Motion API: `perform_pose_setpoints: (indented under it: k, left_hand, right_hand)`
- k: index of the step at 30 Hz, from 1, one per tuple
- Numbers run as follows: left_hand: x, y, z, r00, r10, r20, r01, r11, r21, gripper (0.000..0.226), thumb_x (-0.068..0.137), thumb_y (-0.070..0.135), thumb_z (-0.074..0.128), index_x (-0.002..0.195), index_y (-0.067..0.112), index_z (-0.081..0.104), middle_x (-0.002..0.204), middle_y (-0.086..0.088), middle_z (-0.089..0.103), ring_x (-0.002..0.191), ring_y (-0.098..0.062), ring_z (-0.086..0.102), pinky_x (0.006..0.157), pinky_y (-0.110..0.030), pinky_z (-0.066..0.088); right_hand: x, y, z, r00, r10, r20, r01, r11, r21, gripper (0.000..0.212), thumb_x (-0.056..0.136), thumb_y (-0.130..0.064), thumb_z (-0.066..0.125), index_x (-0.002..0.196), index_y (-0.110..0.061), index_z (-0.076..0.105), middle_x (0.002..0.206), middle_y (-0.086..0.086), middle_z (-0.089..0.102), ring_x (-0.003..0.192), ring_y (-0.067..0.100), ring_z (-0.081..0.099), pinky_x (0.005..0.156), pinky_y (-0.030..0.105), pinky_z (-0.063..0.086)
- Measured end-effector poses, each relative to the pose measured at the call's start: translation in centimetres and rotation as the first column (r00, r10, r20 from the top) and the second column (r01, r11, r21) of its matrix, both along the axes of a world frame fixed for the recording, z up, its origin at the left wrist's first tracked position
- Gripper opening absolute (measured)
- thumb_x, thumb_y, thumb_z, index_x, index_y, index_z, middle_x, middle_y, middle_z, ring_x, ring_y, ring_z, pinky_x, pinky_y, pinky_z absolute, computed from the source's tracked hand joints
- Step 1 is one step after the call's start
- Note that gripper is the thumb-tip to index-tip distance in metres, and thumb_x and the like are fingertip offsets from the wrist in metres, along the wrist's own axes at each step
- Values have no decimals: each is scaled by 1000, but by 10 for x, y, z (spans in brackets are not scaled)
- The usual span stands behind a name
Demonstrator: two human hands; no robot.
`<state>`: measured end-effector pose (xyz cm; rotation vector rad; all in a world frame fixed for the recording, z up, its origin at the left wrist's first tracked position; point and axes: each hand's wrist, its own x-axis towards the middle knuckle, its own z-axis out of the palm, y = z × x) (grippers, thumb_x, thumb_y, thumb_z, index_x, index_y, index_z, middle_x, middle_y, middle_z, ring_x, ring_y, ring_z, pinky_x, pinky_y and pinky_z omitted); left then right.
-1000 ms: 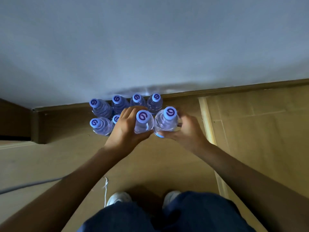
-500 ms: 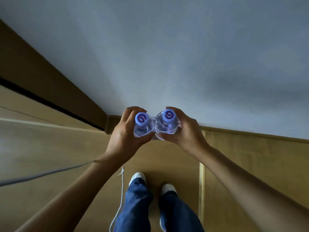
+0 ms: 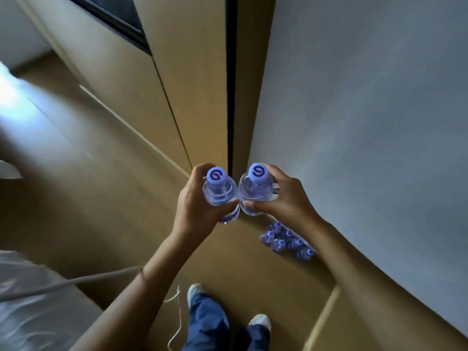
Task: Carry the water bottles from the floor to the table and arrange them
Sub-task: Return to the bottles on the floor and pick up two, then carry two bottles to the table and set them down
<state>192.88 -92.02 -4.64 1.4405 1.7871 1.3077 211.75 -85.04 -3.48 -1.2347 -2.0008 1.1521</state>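
Bottles of clear ribbed plastic with round blue caps are held upright, side by side and touching: the left hand (image 3: 196, 207) curls round one bottle (image 3: 219, 191), the right hand (image 3: 283, 198) round the other (image 3: 256, 188). More bottles (image 3: 287, 241) cluster on the tan floor (image 3: 88, 198) beside the grey wall (image 3: 367, 122). A white cord (image 3: 177, 317) trails near the shoes.

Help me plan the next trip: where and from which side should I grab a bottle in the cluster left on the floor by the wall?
Take an outer bottle of the floor cluster by its neck and shoulder, from above, as each hand now holds one. They stand upright, packed together, caps up, so their sides are mostly blocked.
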Motion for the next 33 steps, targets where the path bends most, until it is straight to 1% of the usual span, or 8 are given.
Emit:
perform_pose_setpoints:
  k: [4,8,11,17,21,24,28,33]
  left_hand:
    - [-73,-37,25,975,217,40,-218,976,22,53,53,31,85,96,42,55,92,22,65,79,1,63,66,-15,47]
    - [-141,-70,40,931,361,56,-364,930,44,51,57,23,86,100,34,61,92,12,69,82,-7,66,74,-36,56]
    - [-189,-89,46,909,414,45,-416,906,72,51,60,14,89,103,23,64,95,6,70,86,-15,67,78,-44,55]
    - [-273,-95,46,851,524,10,-523,848,80,49,61,25,85,104,29,62,97,7,69,89,-16,66,79,-40,56]
    - [-334,-70,34,826,564,15,-563,823,74,48,64,26,87,106,27,63,98,6,69,89,-18,67,79,-40,57]
    - [-387,-36,23,801,598,15,-598,800,46,51,64,20,89,109,20,64,101,3,70,92,-20,67,80,-46,56]
    - [-461,25,25,761,648,27,-648,760,49,54,64,19,89,108,33,61,103,3,69,94,-19,67,81,-46,56]
    - [-550,98,36,715,696,64,-699,714,37,58,63,13,90,106,37,60,102,3,70,94,-17,67,83,-46,56]
  right_hand:
    - [-90,-5,20,987,157,-24,-156,987,46,64,62,-25,87,104,-61,55,96,-28,69,87,-5,68,75,17,55]
    - [-178,-11,28,958,286,-35,-285,958,19,63,61,-34,89,107,-61,55,100,-28,70,92,-5,68,83,30,58]
    - [-240,-13,26,925,376,-52,-376,926,-3,60,61,-36,91,110,-50,59,99,-28,70,93,-4,68,86,35,58]
    - [-345,-2,18,857,512,-61,-515,855,-66,62,62,-33,92,111,-49,58,98,-26,71,92,-1,69,84,31,58]
    - [-413,31,4,818,572,-51,-574,811,-109,63,63,-27,92,119,-30,63,98,-18,73,91,3,70,85,39,57]
    - [-471,69,-2,787,615,-50,-616,780,-111,60,62,-31,91,113,-39,62,97,-20,72,91,3,69,85,39,57]
    - [-557,134,1,763,645,-44,-646,757,-95,59,59,-39,89,108,-51,58,97,-24,71,92,1,69,85,37,57]
    - [-656,209,13,747,664,-20,-664,745,-69,67,62,-32,91,121,-37,60,99,-21,72,93,-1,67,85,35,57]
